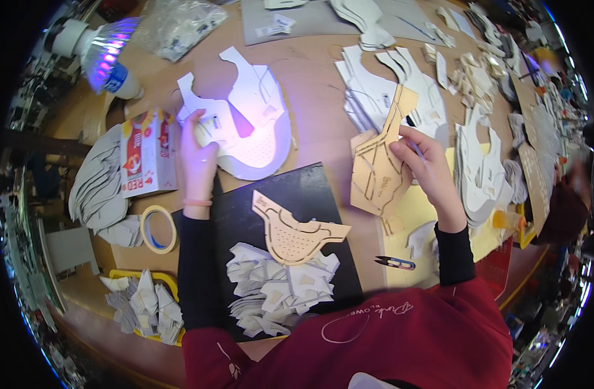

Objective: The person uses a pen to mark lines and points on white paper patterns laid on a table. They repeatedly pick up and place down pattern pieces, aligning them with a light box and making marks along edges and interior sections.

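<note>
My left hand (199,159), a pink band at its wrist, lies at the left edge of a white shoe-upper piece (261,142) with perforations, lit by the lamp. Its fingers are stretched and the thumb stands apart. My right hand (426,165) pinches a tan slotted template (381,172), holding it tilted up over the table. A thin pale stick-like thing shows at those fingers, too blurred to name. Between my arms, a second tan template (293,233) with small holes lies on a black mat (316,188), partly over a heap of white cut pieces (284,285).
A lit lamp (109,55) stands at upper left. Nearby are a red-and-white box (147,152), a tape roll (158,230) and a yellow basket (170,282) of scraps. Thread snips (395,262) lie at right. Stacked white uppers (423,78) sit beyond my right hand.
</note>
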Available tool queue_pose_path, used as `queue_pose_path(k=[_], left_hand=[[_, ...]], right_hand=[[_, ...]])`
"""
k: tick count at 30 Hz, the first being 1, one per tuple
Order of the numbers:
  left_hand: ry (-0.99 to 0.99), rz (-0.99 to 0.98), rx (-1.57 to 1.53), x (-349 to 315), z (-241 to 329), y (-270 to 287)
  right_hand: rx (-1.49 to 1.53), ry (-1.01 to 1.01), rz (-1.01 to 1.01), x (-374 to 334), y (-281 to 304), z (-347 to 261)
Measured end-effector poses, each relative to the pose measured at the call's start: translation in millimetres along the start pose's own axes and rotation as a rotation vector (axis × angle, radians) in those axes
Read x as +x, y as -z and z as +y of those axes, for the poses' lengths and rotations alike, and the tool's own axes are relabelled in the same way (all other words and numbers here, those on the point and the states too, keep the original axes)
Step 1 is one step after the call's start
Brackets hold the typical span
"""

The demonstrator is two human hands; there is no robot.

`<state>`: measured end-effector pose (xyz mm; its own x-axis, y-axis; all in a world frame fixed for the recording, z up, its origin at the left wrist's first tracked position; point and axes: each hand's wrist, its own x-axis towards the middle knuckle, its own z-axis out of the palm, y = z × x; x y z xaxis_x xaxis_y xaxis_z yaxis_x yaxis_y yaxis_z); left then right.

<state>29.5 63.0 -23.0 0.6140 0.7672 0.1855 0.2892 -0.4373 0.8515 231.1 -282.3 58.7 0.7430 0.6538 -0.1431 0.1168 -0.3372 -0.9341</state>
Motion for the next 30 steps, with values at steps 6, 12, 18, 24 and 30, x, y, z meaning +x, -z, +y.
queue_pose_path(k=[6,12,18,24,30], left_hand=[[-0.08,0.258,0.342,-4,-4,-11],[0.119,-0.201,-0.711,-3,40,-5],[0.369,-0.397,-1.202,-16,54,-17],[0.21,-0.196,-0.661,0,-5,-31],[0.054,-0.065,-0.084,-5,6,-33]], right_hand=[[0.018,0.165,-0.043,47,-33,-37],[0.764,0.253,-0.369,124,-100,-61],[0.986,0.057,-0.639,175,-191,-48],[0.155,0.248,-0.039,226,-179,-4],[0.043,0.145,-0.295,203,-161,8]])
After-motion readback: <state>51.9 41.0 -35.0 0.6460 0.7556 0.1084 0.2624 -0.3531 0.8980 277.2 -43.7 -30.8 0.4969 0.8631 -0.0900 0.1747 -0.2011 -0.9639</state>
